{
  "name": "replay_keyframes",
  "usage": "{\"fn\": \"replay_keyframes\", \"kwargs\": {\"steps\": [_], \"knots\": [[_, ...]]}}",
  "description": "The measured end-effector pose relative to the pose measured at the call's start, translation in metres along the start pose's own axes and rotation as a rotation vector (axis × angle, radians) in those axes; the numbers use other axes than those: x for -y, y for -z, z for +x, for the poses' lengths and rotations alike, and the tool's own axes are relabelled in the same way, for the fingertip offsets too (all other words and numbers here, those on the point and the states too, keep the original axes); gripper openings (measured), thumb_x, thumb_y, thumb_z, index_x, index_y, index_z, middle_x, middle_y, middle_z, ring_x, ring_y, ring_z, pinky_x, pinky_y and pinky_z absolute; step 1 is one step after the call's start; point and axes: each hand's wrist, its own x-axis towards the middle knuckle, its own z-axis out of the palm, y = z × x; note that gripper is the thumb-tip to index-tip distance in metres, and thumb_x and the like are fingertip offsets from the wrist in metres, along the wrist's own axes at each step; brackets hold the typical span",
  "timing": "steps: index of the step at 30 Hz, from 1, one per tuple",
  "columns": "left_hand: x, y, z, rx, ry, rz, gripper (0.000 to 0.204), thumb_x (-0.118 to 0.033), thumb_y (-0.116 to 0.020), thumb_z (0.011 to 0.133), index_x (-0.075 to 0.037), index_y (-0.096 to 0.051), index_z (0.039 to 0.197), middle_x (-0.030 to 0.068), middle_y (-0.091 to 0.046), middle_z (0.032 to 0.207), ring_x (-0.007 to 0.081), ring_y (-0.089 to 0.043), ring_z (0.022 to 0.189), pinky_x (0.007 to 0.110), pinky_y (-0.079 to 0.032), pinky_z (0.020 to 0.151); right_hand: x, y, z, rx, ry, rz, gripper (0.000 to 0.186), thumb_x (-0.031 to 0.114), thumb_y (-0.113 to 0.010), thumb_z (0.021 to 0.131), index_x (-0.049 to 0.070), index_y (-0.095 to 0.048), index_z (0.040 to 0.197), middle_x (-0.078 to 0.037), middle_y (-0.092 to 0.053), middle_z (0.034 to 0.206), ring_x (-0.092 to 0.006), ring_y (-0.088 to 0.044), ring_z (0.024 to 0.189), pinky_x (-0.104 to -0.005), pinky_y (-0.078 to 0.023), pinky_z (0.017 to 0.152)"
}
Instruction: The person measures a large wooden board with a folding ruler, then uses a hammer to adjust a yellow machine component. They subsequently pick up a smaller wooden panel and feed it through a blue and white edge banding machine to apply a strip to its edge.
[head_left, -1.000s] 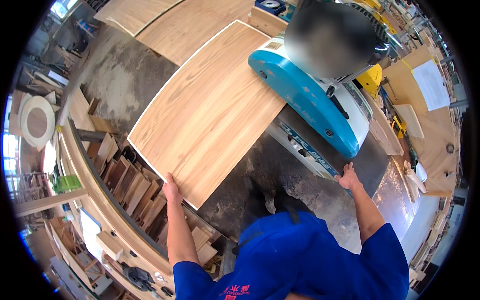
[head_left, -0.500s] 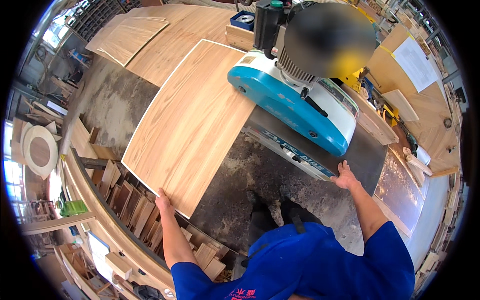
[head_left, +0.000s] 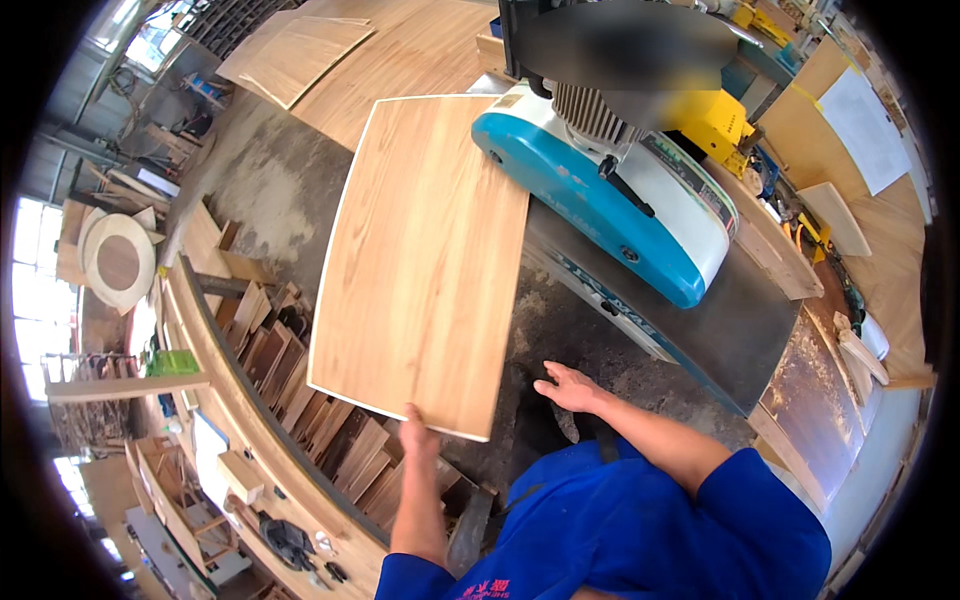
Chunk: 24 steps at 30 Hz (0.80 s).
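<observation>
A large wood-grain panel [head_left: 420,260] with pale edges lies in front of me, its far right part reaching under the blue and white machine head [head_left: 600,215]. My left hand [head_left: 418,436] grips the panel's near edge, thumb on top and the other fingers hidden beneath. My right hand [head_left: 572,388] hangs in the air to the right of the panel, apart from it, with fingers stretched out and nothing in them. Beyond that hand runs the machine's dark flat table [head_left: 735,345].
Thin panels [head_left: 310,55] lie on a larger wooden sheet at the far left. Wood offcuts [head_left: 370,460] are heaped below on the left, beside a long curved bench edge [head_left: 240,400]. Sawdust covers a board [head_left: 815,400] at the right. A yellow device [head_left: 715,130] stands behind the machine.
My right hand has left the machine table's edge and moved left toward the panel. The panel has turned, and its near edge, held by my left hand, has swung right.
</observation>
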Motion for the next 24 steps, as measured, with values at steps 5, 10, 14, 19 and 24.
{"fn": "replay_keyframes", "kwargs": {"steps": [5,10,14,19,24], "knots": [[0.098,-0.061,-0.09,0.063,0.189,-0.238,0.049,-0.04,-0.04,0.103,-0.009,-0.04,0.14,0.013,-0.047,0.14,0.0359,-0.046,0.128,0.057,-0.038,0.106,-0.044,-0.041,0.003,0.061,0.006,0.549,0.048,0.039,-0.053,0.097,-0.004,-0.061,0.119,-0.016,-0.065,0.119,-0.0205,-0.061,0.111,-0.0347,-0.048,0.092],[0.118,-0.085,-0.134,0.064,0.175,-0.386,0.048,-0.043,-0.043,0.101,-0.01,-0.044,0.136,0.011,-0.049,0.139,0.0329,-0.048,0.126,0.052,-0.042,0.103,-0.101,-0.002,-0.01,-0.01,-0.129,0.55,0.043,0.033,-0.049,0.102,-0.002,-0.054,0.126,-0.011,-0.064,0.117,-0.0166,-0.06,0.106,-0.0328,-0.048,0.091],[0.093,-0.002,-0.108,-0.038,0.019,-0.527,0.052,-0.036,-0.044,0.099,-0.003,-0.04,0.139,0.0151,-0.047,0.141,0.0328,-0.046,0.128,0.054,-0.035,0.109,-0.15,0.025,-0.027,-0.01,-0.106,0.539,0.05,0.039,-0.051,0.099,-0.003,-0.053,0.128,-0.014,-0.064,0.117,-0.0193,-0.061,0.107,-0.0353,-0.048,0.091],[0.093,0.066,-0.118,0.099,0.062,-0.464,0.042,-0.025,-0.049,0.099,0.002,-0.048,0.13,0.0192,-0.053,0.134,0.0331,-0.05,0.126,0.049,-0.044,0.104,-0.19,0.047,-0.072,-0.044,-0.168,0.739,0.049,0.039,-0.058,0.096,0.001,-0.055,0.128,-0.009,-0.065,0.115,-0.0193,-0.062,0.104,-0.036,-0.05,0.09],[0.142,0.09,-0.141,0.044,0.13,-0.21,0.032,-0.023,-0.052,0.096,-0.003,-0.054,0.121,0.0098,-0.065,0.11,0.0239,-0.063,0.098,0.037,-0.053,0.08,-0.228,0.051,-0.133,-0.29,-0.168,1.061,0.031,0.04,-0.061,0.094,0.01,-0.059,0.103,-0.005,-0.065,0.094,-0.0126,-0.064,0.082,-0.0278,-0.052,0.066]]}}
